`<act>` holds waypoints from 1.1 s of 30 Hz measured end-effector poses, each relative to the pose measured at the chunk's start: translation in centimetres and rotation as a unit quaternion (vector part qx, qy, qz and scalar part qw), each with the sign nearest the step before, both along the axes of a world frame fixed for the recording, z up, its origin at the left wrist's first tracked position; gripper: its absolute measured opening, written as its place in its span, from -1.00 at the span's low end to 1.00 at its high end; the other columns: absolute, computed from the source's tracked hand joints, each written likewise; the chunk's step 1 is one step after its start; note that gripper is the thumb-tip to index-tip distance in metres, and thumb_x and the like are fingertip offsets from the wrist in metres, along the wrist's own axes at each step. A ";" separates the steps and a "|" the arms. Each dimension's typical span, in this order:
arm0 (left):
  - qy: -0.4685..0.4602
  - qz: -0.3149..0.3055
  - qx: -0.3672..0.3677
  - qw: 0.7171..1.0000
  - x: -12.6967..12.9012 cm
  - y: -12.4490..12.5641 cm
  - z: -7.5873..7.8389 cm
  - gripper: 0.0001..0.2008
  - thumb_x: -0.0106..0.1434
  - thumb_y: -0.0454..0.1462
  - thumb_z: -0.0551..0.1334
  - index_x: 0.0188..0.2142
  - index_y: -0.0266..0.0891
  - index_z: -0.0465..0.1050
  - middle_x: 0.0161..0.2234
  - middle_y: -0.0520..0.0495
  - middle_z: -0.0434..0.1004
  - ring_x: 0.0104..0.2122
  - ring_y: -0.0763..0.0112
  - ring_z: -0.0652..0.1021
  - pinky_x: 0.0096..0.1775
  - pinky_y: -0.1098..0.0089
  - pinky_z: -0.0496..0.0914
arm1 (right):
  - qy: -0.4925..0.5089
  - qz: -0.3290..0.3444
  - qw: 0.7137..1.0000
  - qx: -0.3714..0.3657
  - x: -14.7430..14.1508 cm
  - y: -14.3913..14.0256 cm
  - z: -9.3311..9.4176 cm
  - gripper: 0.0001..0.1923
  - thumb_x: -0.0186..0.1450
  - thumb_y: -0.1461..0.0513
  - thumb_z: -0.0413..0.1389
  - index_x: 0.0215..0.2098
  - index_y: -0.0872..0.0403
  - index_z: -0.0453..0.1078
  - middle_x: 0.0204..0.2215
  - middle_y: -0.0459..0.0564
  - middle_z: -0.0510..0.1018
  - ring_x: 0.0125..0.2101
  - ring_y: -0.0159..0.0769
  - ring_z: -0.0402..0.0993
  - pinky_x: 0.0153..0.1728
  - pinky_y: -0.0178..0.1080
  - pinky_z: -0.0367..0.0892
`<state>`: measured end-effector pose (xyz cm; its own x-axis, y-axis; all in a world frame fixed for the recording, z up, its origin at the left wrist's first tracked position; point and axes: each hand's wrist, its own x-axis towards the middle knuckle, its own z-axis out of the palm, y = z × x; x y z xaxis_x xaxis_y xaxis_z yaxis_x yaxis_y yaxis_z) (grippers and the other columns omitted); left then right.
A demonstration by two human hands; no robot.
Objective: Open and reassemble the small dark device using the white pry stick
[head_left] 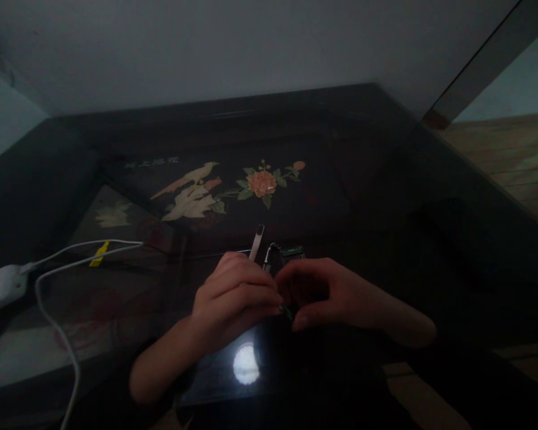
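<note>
Pinched by the left hand (237, 294), the small dark piece (287, 312) sits beside the curled right hand (338, 294), whose hold I can't tell: probably light, stiff, fragile, best taken by its edges.

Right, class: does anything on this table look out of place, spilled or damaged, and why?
Nothing looks spilled or damaged, though dim light hides detail. The odd spot is the bright round glare on the dark tabletop, below the left hand in the picture; probably a reflected lamp, not an object.
</note>
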<state>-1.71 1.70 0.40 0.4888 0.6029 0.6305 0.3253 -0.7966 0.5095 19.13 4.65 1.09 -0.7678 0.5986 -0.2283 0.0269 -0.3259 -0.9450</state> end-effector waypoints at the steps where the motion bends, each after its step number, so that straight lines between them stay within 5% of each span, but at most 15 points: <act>1: 0.001 0.002 -0.002 1.000 0.1 0.0 0.1 -0.94 0.33 -0.27 0.21 -0.23 -0.19 0.44 -0.35 -0.04 0.55 -0.34 0.38 0.54 -0.26 0.27 0.41 | 0.004 -0.010 1.000 -0.003 -0.1 -0.1 -0.1 -0.64 0.00 0.29 0.37 -0.25 0.10 0.41 -0.49 -0.23 0.42 -0.46 -0.47 0.31 -0.43 -0.40 0.21; 9: 0.010 0.061 -0.001 0.998 0.4 0.1 0.1 -0.75 0.27 -0.14 0.26 -0.13 -0.21 0.45 -0.23 -0.11 0.57 -0.23 0.32 0.56 -0.21 0.34 0.46 | 0.024 -0.069 0.997 -0.027 -0.4 -0.1 -0.7 -0.51 0.00 0.13 0.39 -0.19 0.12 0.35 -0.48 -0.19 0.45 -0.54 -0.49 0.37 -0.50 -0.39 0.27; 16: 0.007 0.115 -0.099 0.988 0.6 -0.2 -0.2 -0.68 0.22 -0.12 0.30 -0.09 -0.22 0.44 -0.17 -0.13 0.51 -0.15 0.27 0.53 -0.14 0.31 0.46 | 0.032 -0.098 0.995 0.000 -0.3 -0.1 -0.9 -0.55 0.06 0.12 0.36 -0.16 0.13 0.39 -0.47 -0.17 0.47 -0.56 -0.54 0.37 -0.55 -0.46 0.25; 24: -0.033 0.043 -0.152 0.987 -0.2 0.1 0.1 -0.68 0.20 -0.24 0.34 -0.04 -0.16 0.45 -0.16 -0.08 0.48 -0.17 0.33 0.50 -0.13 0.36 0.43 | 0.178 -0.002 0.973 -0.150 -0.2 -0.4 -1.9 -0.54 0.23 -0.05 0.18 -0.14 0.16 0.40 -0.51 -0.09 0.51 -0.63 -0.54 0.39 -0.67 -0.53 0.21; 33: -0.066 -0.068 -0.244 0.965 -0.7 0.2 1.0 -0.69 0.25 -0.20 0.29 0.00 -0.12 0.48 -0.16 -0.08 0.45 -0.13 0.30 0.47 -0.08 0.35 0.40 | 0.188 0.053 0.966 -0.170 -0.1 -0.6 -1.8 -0.54 0.25 -0.05 0.16 -0.19 0.21 0.41 -0.50 -0.06 0.50 -0.63 -0.56 0.39 -0.68 -0.55 0.20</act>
<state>-2.44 1.92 1.36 0.5195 0.7798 0.3493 0.1413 -0.4815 0.8650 19.07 4.01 -0.73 -0.8876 0.4514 -0.0913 -0.2464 -0.6331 -0.7338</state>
